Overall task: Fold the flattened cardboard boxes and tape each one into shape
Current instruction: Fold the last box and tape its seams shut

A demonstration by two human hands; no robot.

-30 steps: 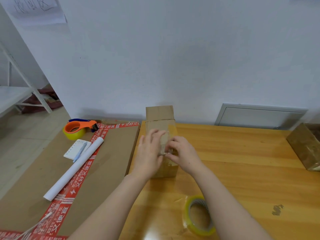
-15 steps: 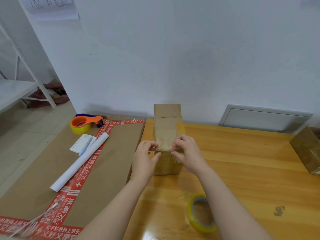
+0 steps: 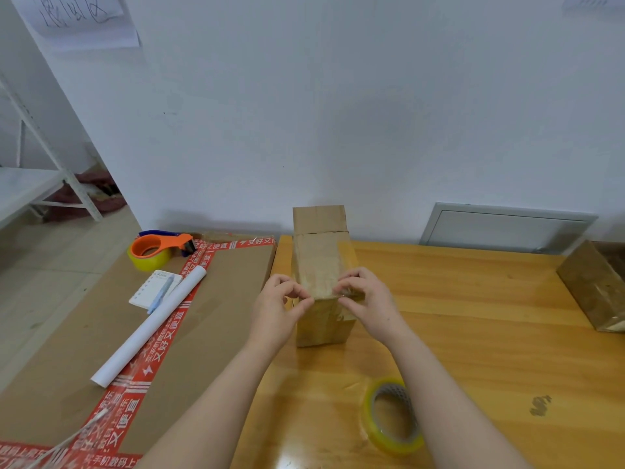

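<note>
Right now your left hand (image 3: 274, 309) pinches the near top edge of the cardboard box (image 3: 319, 262), with thumb and forefinger curled together on it. The fingers (image 3: 351, 282) of your right hand (image 3: 368, 302) are clamped on the clear tape strip (image 3: 348, 294) at that same edge. The box stands on the counter (image 3: 473, 333) near its left side, far flap raised. A yellow tape roll (image 3: 392, 416) lies beside your right forearm, and an orange tape dispenser (image 3: 159, 248) sits on the flat carton (image 3: 84, 350) to the left.
</note>
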